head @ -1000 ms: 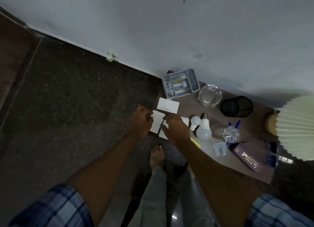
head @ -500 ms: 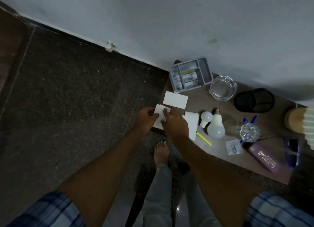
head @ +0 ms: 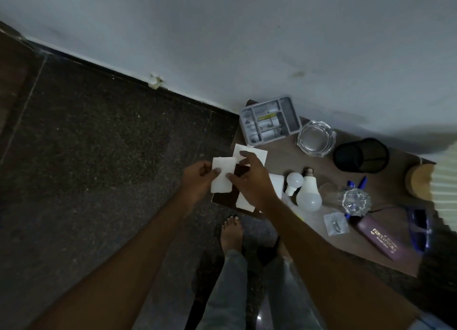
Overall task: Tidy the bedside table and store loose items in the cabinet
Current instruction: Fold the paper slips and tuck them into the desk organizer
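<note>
Left hand [head: 197, 183] fingers pinching white paper [head: 221, 181], right hand [head: 252, 183] grip unclear, grey tray [head: 287, 113] holding small items [head: 268, 119]

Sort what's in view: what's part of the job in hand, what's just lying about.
In hand: white paper sheet, pinched by left hand; second sheet, touched by right hand; bedside table.
Lying about: large bulb, small bulb, glass ashtray, mesh cup, grey organiser tray, purple case.
</note>
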`<act>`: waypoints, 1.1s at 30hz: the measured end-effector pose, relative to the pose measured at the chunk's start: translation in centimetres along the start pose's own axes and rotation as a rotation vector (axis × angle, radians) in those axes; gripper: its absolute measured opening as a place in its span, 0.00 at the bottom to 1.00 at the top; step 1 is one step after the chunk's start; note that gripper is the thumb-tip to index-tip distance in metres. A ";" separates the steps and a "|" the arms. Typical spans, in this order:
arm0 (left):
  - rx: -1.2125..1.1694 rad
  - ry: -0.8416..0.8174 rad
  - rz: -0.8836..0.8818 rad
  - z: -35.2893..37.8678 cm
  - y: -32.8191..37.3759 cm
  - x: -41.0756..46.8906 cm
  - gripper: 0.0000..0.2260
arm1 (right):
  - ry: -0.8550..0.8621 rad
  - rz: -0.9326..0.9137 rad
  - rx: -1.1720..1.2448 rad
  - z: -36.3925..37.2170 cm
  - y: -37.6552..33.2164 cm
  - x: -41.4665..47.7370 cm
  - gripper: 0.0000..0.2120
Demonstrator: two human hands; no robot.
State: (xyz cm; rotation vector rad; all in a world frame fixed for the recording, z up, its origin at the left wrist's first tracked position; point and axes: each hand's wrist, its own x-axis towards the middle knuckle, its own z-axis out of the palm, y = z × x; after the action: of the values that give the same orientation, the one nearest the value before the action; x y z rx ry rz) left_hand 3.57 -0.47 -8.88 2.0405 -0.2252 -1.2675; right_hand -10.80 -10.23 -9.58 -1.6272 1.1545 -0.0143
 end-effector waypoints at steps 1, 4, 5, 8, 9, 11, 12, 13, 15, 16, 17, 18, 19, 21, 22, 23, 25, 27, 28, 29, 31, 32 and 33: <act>-0.030 -0.021 0.022 -0.1 0.6 -0.4 0.03 | -0.059 0.046 0.140 -1.1 -0.3 0.2 0.32; -0.104 -0.069 0.090 0.1 2.7 -1.6 0.05 | -0.209 0.057 0.341 -4.8 -1.6 0.4 0.32; -0.111 -0.085 0.115 0.4 3.4 -1.9 0.05 | -0.223 0.015 0.311 -5.9 -2.2 0.4 0.29; -0.126 -0.106 0.178 1.4 5.9 -2.5 0.05 | -0.221 -0.077 0.256 -8.9 -4.0 0.2 0.18; -0.138 -0.108 0.194 1.8 6.8 -2.5 0.05 | -0.209 -0.092 0.251 -9.9 -4.5 0.2 0.14; -0.143 -0.099 0.229 2.5 8.3 -2.4 0.07 | -0.184 -0.132 0.212 -11.7 -5.3 0.4 0.09; -0.128 -0.088 0.252 2.8 9.0 -2.3 0.07 | -0.171 -0.158 0.172 -12.6 -5.6 0.5 0.08; -0.113 -0.078 0.279 3.1 9.7 -2.1 0.08 | -0.157 -0.191 0.114 -13.5 -5.9 0.8 0.10; -0.106 -0.069 0.319 3.6 10.9 -1.7 0.09 | -0.125 -0.268 0.001 -15.0 -6.6 1.4 0.12; -0.107 -0.067 0.332 3.9 11.5 -1.5 0.09 | -0.106 -0.292 -0.044 -15.7 -6.9 1.8 0.11; -0.104 -0.064 0.348 4.2 12.1 -1.1 0.09 | -0.081 -0.307 -0.086 -16.3 -7.2 2.3 0.10; -0.100 -0.056 0.368 4.5 12.7 -0.8 0.08 | -0.051 -0.320 -0.123 -16.9 -7.6 2.9 0.08; -0.101 -0.044 0.391 4.8 13.3 -0.3 0.09 | -0.020 -0.333 -0.144 -17.3 -7.9 3.5 0.08; -0.100 -0.001 0.432 5.3 14.4 0.6 0.09 | 0.041 -0.353 -0.128 -17.9 -8.3 4.8 0.11; -0.087 0.028 0.448 5.5 14.9 1.1 0.09 | 0.068 -0.359 -0.121 -18.0 -8.5 5.4 0.10; -0.061 0.060 0.466 5.7 15.3 1.5 0.09 | 0.095 -0.362 -0.120 -18.0 -8.7 6.0 0.07; 0.012 0.125 0.503 6.0 16.0 2.4 0.07 | 0.139 -0.354 -0.113 -17.8 -8.8 7.1 0.04; 0.059 0.157 0.524 6.2 16.5 2.9 0.06 | 0.154 -0.344 -0.115 -17.5 -8.7 8.1 0.05; 0.072 0.163 0.529 6.3 16.5 3.1 0.07 | 0.159 -0.339 -0.116 -17.3 -8.6 8.5 0.05; 0.082 0.168 0.530 6.5 16.5 3.4 0.07 | 0.166 -0.334 -0.111 -17.1 -8.4 8.8 0.05; 0.104 0.189 0.531 6.6 16.2 3.7 0.08 | 0.178 -0.322 -0.097 -16.8 -7.8 9.3 0.04; 0.117 0.205 0.533 6.7 16.0 3.9 0.08 | 0.181 -0.320 -0.097 -16.6 -7.5 9.6 0.04; 0.129 0.219 0.537 6.8 15.7 4.0 0.08 | 0.184 -0.318 -0.104 -16.5 -7.2 9.8 0.04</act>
State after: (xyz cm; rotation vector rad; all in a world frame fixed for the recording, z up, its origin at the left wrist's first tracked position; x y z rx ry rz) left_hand 3.24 -17.16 -3.31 2.0164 -0.7121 -0.7089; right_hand -9.76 -29.44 -2.47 -1.9193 1.0353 -0.3189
